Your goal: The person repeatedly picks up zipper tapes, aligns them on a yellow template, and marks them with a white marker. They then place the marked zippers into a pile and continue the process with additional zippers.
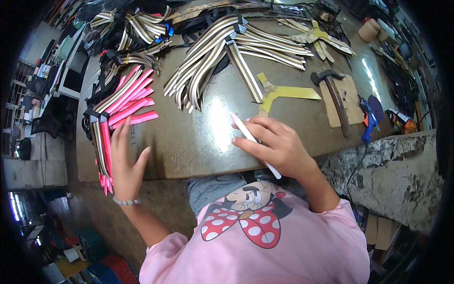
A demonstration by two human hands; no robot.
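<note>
My right hand holds a slim white marking pen with a pinkish tip, slanted over the front of the table. At the left, my left hand is over the near end of a bundle of pink and striped webbing straps, its thumb apart from the fingers; whether it touches them I cannot tell. A larger fan of brown, cream and black striped straps lies at the middle back. One strap from it points towards me, its end beside a yellow Y-shaped template.
On the right, a claw hammer rests on cardboard, beside a blue glue gun with a cord over the edge. Another yellow piece with tape lies at the back right. More tied strap bundles are at the back left.
</note>
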